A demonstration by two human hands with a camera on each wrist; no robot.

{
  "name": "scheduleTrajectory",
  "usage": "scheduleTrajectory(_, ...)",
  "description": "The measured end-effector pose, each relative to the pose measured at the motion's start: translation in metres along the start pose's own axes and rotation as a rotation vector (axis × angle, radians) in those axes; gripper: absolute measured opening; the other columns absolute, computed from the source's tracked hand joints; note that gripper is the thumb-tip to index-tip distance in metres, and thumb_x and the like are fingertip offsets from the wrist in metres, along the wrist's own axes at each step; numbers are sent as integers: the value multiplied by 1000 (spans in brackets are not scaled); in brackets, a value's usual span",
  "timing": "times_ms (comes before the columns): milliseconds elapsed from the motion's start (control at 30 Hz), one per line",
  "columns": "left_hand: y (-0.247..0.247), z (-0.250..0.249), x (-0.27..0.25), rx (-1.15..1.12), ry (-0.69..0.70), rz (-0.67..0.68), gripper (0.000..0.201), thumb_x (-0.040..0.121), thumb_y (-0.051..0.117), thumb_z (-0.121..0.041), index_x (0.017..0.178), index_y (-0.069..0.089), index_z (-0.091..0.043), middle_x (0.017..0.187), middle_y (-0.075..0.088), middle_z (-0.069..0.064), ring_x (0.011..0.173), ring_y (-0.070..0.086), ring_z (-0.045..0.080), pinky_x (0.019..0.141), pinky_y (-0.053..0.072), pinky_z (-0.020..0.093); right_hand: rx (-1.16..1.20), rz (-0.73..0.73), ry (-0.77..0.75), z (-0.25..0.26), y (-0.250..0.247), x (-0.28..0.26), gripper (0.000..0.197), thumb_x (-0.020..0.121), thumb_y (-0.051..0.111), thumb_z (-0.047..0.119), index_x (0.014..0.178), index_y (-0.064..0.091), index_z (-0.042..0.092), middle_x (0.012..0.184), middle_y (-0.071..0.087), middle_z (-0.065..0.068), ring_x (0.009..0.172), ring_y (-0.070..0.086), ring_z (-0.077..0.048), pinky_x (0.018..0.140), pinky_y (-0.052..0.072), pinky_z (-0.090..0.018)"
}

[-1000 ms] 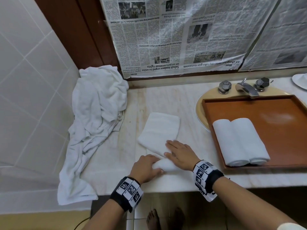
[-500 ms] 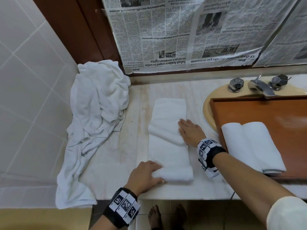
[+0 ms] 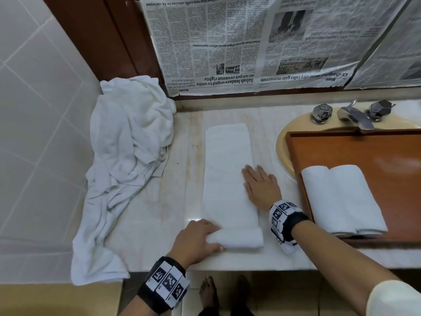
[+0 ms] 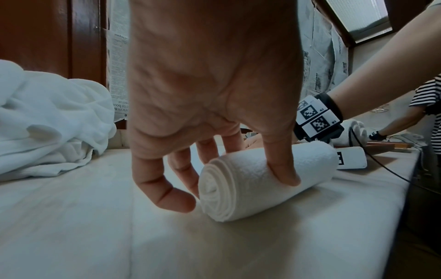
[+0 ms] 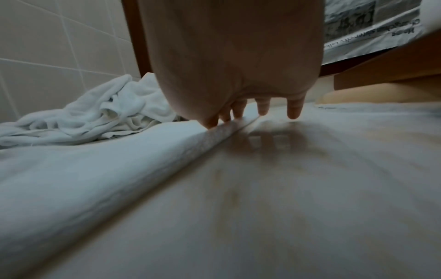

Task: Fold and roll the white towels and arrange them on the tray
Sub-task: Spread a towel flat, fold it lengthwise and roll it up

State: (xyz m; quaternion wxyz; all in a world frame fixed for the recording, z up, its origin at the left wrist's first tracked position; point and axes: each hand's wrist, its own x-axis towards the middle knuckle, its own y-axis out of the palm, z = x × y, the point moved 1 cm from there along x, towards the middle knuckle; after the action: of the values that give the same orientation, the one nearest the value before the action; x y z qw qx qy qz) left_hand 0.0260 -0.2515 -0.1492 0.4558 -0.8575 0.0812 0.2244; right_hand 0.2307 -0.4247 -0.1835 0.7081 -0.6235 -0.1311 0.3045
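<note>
At the far left of the counter (image 3: 145, 242) we see a crumpled pile of white towels (image 3: 127, 160) slumped against the tiled wall (image 3: 38, 124), one end trailing down past the counter's front edge.

Next to it, near the middle of the counter, lies the folded towel (image 3: 227, 176), a long flat strip running away from us toward the newspaper (image 3: 239, 42) that covers the back wall. Its near end is already wound into a roll (image 3: 239, 240) lying crosswise at the counter's front. Our left hand (image 3: 196, 240) grips the left end of that roll: in the left wrist view the thumb (image 4: 284, 168) presses on top of it while the other fingers (image 4: 167, 185) curl down around its spiral end.

Our right hand (image 3: 262, 188) lies flat, fingers straight and close together, on the right edge of the unrolled strip. The right wrist view shows some fingertips (image 5: 212, 122) on the cloth's edge and the others on bare counter just beside it.

Further right, the wooden tray (image 3: 387, 156) sits across the sink (image 3: 282, 153), with the faucet (image 3: 355, 115) behind it. Two finished rolled towels (image 3: 341, 199) lie side by side, touching, in the tray's near left corner.
</note>
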Motion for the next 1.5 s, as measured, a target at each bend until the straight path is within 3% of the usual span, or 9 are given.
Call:
scheduleTrajectory(233,2,0,-4,-32,-6,23,57,80,65,-61,133,57,-42,130,56,-15,122,48,13,96,47,39,186,-6,-157,12,-2,-46,50,100,43,28,149,39,15,159,30,0,145,30,-22,114,32,-41)
scheduleTrajectory(467,-9,-3,10,-40,-43,92,65,85,60,-66,141,45,-36,136,55,-8,126,50,17,102,44,42,367,-42,-226,27,8,-113,50,97,30,50,121,62,19,122,61,5,108,54,-18,94,46,-37)
scheduleTrajectory(800,11,1,-6,-254,-158,-211,76,68,70,-77,125,58,-28,115,42,-8,112,50,15,86,42,26,470,50,-131,20,17,-124,88,84,19,82,132,58,19,120,60,4,112,51,-14,94,37,-22)
scheduleTrajectory(967,12,-6,-11,-11,-54,-338,79,78,60,-75,139,44,-26,143,32,-6,130,31,20,95,48,41,467,149,-48,25,9,-108,51,96,48,55,127,63,18,119,62,0,113,54,-18,98,38,-29)
scheduleTrajectory(1100,11,-2,-7,-51,18,-246,63,82,52,-74,133,52,-36,125,52,-12,120,43,17,93,42,34,597,142,80,28,4,-101,37,93,50,60,99,69,28,101,65,8,98,60,-14,91,48,-39)
scheduleTrajectory(1200,8,8,4,-214,-33,-214,73,73,46,-83,125,60,-33,116,59,-9,113,53,18,92,39,30,413,-57,50,36,8,-109,35,100,45,48,111,63,21,109,58,4,102,54,-18,86,47,-37)
scheduleTrajectory(1300,0,6,13,-296,-78,-140,59,83,58,-71,123,62,-28,113,63,-1,111,57,19,92,41,29,264,-248,-153,38,14,-124,46,96,41,52,121,59,18,117,56,0,104,53,-21,82,49,-34)
scheduleTrajectory(1400,-2,1,16,-392,-156,-193,53,87,60,-65,128,57,-32,122,63,-1,116,57,20,99,47,38,315,-108,-181,31,19,-122,73,86,38,74,130,55,18,123,53,1,110,48,-16,91,46,-30)
scheduleTrajectory(1500,5,-9,10,-101,-96,-320,61,89,48,-72,143,37,-47,139,44,-6,127,41,22,99,44,45,514,34,-97,26,5,-107,83,77,40,83,127,60,20,116,55,5,106,47,-12,96,39,-27)
